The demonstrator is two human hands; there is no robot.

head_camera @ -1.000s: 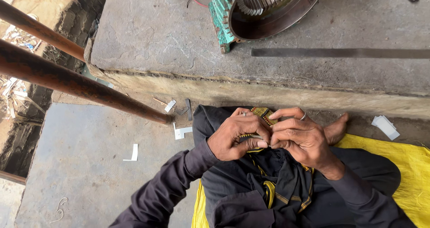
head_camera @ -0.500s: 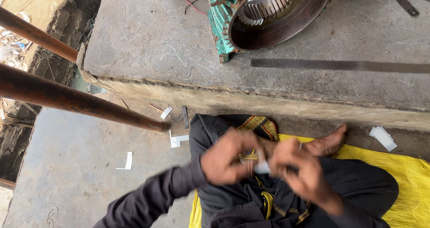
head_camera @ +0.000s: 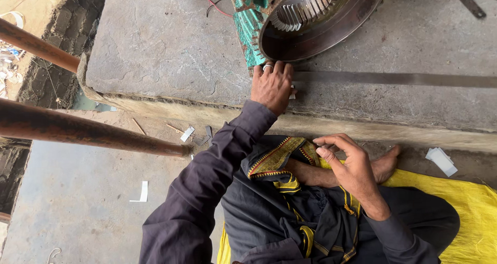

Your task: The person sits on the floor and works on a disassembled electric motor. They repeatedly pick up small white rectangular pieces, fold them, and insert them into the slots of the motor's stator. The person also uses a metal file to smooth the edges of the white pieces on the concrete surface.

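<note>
Left hand (head_camera: 272, 85) flat on white paper slip (head_camera: 292, 93) (mostly hidden); right hand (head_camera: 348, 163) loosely open, empty.

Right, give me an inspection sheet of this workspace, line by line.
Surface: grey stone slab, rough, chipped front edge.
Job's things: round rusty motor stator with toothed core on a green housing; small white paper piece under the left hand.
Clutter: white paper slips and scraps on the floor; long flat metal strip.
Hands: left hand flat on the slab; right hand open, empty, over the lap.
Cables: red wire behind the stator.
Surroundings: rusty pipes, yellow sheet.
</note>
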